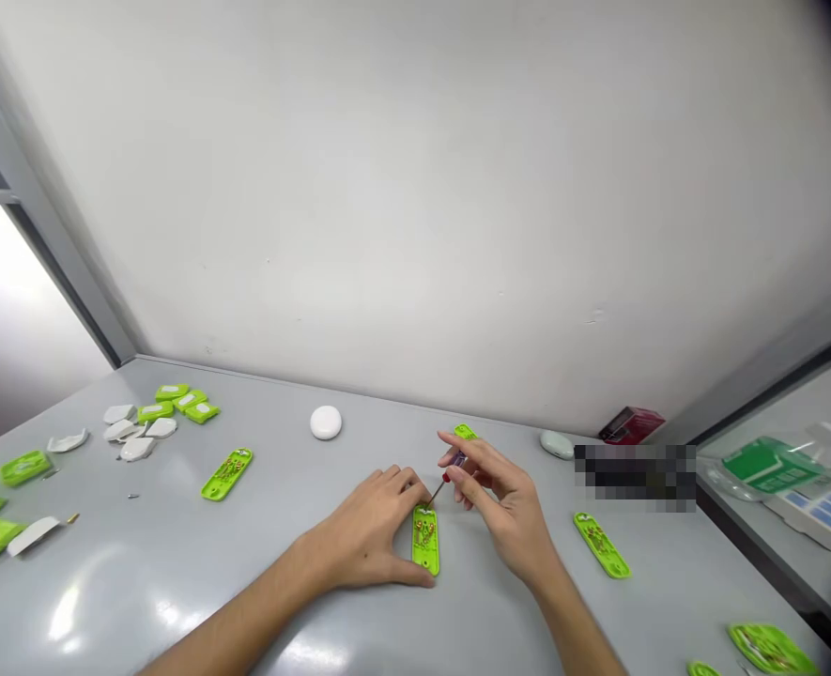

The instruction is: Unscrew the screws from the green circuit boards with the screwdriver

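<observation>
My left hand (377,530) steadies a green plastic casing half (425,543) on the table, its fingers at the casing's far end and its thumb at the near end. Small brass-coloured metal parts sit inside the casing. Between the fingertips of my right hand (496,493) is a slim screwdriver (446,477) with a red collar. Its shaft slants down to the left, and the tip meets the far end of the casing. Most of the handle is hidden by my fingers. Just beyond my right hand, another green casing half (465,432) is partly covered.
Similar casing halves lie at left (227,474) and right (602,545). White covers (137,448) and green pieces (190,401) are grouped far left. A round white case (326,422), a pale oval case (557,444) and a dark red box (632,425) stand near the wall.
</observation>
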`<state>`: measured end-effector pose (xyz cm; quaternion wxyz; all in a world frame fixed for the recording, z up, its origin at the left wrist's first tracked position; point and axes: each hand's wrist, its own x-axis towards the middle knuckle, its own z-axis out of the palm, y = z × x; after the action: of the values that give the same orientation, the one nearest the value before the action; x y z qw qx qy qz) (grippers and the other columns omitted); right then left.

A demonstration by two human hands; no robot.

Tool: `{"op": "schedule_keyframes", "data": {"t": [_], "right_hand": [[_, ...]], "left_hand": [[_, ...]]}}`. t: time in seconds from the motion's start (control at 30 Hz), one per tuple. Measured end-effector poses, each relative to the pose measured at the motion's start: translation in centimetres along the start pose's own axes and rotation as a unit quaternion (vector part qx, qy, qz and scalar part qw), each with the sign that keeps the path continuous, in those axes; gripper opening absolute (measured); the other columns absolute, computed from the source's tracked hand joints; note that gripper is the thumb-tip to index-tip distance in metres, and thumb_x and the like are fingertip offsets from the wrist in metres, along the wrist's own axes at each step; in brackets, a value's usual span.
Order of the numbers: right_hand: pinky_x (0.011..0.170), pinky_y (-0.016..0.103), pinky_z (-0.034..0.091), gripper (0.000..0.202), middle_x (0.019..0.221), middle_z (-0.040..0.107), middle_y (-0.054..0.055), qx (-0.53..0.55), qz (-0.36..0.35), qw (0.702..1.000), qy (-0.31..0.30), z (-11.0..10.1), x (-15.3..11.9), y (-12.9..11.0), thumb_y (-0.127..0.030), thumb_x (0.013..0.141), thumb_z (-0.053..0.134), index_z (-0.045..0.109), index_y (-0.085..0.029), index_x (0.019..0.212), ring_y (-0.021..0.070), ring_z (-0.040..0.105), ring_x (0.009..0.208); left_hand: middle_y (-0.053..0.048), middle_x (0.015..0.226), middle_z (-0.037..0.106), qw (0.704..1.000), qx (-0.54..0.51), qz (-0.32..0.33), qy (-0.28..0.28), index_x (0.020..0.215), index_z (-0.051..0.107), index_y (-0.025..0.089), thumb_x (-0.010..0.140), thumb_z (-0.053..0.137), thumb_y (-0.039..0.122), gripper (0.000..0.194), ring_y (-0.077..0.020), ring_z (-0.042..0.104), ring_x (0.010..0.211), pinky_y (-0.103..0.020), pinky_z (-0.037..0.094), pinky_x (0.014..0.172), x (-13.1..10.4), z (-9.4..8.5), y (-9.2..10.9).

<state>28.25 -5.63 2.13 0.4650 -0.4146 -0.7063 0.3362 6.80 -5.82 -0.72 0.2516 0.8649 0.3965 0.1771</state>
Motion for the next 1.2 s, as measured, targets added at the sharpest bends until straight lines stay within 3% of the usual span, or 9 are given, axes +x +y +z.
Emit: {"op": "schedule_keyframes", "data": {"t": [0.17,0.27,0.33,0.43,0.53,0.63,0.8,1.0,1.2], "right_hand": [[0.068,0.030,0.056,0.025,0.099,0.070,0.004,-0.044,-0.042,0.996,0.071,0.43,-0.10,0.13,-0.037,0.096,0.072,0.079,-0.032,0.120,0.0167,0.066,0.081],[0.067,0.031,0.058,0.031,0.091,0.071,0.004,-0.026,-0.029,0.993,0.109,0.56,-0.14,0.37,-0.036,0.093,0.075,0.078,-0.028,0.123,0.0161,0.067,0.074],[0.069,0.033,0.061,0.037,0.093,0.075,0.005,0.000,0.001,0.994,0.108,0.49,-0.16,0.37,-0.037,0.092,0.077,0.076,-0.024,0.126,0.0165,0.069,0.071],[0.069,0.033,0.061,0.029,0.104,0.077,0.009,0.004,0.022,0.998,0.062,0.35,-0.22,0.02,-0.039,0.096,0.071,0.077,-0.023,0.120,0.0180,0.070,0.074],[0.067,0.030,0.058,0.024,0.109,0.076,0.007,-0.029,-0.016,0.998,0.047,0.53,-0.32,-0.30,-0.036,0.099,0.067,0.078,-0.028,0.119,0.0172,0.069,0.079],[0.065,0.028,0.056,0.018,0.100,0.073,0.005,-0.059,-0.067,0.994,0.070,0.91,-0.36,-0.13,-0.032,0.095,0.073,0.080,-0.029,0.112,0.0158,0.067,0.078],[0.068,0.030,0.059,0.035,0.100,0.074,0.005,-0.041,-0.037,0.994,0.099,0.96,-0.32,0.33,-0.031,0.096,0.072,0.072,-0.028,0.131,0.0159,0.069,0.078],[0.063,0.027,0.055,0.026,0.101,0.071,0.004,-0.076,-0.072,0.990,0.093,0.74,-0.25,0.01,-0.030,0.097,0.071,0.075,-0.028,0.122,0.0138,0.064,0.076],[0.068,0.028,0.058,0.047,0.108,0.070,0.003,-0.078,-0.061,0.994,0.052,0.78,-0.32,0.24,-0.029,0.102,0.062,0.059,-0.034,0.149,0.0119,0.063,0.073]], "left_hand": [[-0.002,0.112,0.060,1.000,-0.010,0.007,0.009,0.113,0.058,0.023,0.070,0.086,0.056,0.060,-0.0210,0.054,0.103,-0.033,0.044,0.090,-0.06,0.14,-0.22],[-0.002,0.112,0.060,1.000,-0.013,0.004,0.008,0.114,0.059,0.024,0.070,0.086,0.056,0.061,-0.0211,0.054,0.103,-0.033,0.044,0.090,-0.04,0.27,-0.38],[-0.003,0.112,0.060,1.000,-0.010,0.004,0.006,0.114,0.059,0.024,0.069,0.087,0.056,0.062,-0.0210,0.055,0.102,-0.033,0.043,0.090,0.00,0.36,-0.47],[-0.004,0.111,0.059,1.000,-0.006,0.006,0.010,0.113,0.059,0.023,0.069,0.087,0.057,0.062,-0.0215,0.055,0.102,-0.033,0.043,0.089,0.07,0.58,-0.61],[-0.004,0.111,0.060,1.000,-0.003,0.010,0.014,0.112,0.059,0.023,0.069,0.086,0.058,0.062,-0.0219,0.055,0.101,-0.033,0.044,0.088,0.10,0.81,-0.75],[-0.004,0.111,0.060,1.000,0.001,0.010,0.015,0.113,0.059,0.023,0.069,0.086,0.058,0.062,-0.0219,0.055,0.100,-0.033,0.044,0.088,0.09,0.90,-0.80],[-0.004,0.113,0.060,1.000,-0.002,0.012,0.011,0.112,0.058,0.023,0.069,0.087,0.057,0.062,-0.0217,0.055,0.102,-0.033,0.043,0.090,0.11,0.63,-0.66],[-0.003,0.112,0.060,1.000,0.004,0.009,0.012,0.113,0.057,0.024,0.069,0.085,0.059,0.063,-0.0209,0.054,0.101,-0.033,0.042,0.089,0.07,0.65,-0.62],[-0.004,0.113,0.060,1.000,0.007,0.012,0.010,0.113,0.058,0.023,0.070,0.085,0.059,0.062,-0.0221,0.055,0.101,-0.033,0.042,0.087,0.10,0.62,-0.54]]}}
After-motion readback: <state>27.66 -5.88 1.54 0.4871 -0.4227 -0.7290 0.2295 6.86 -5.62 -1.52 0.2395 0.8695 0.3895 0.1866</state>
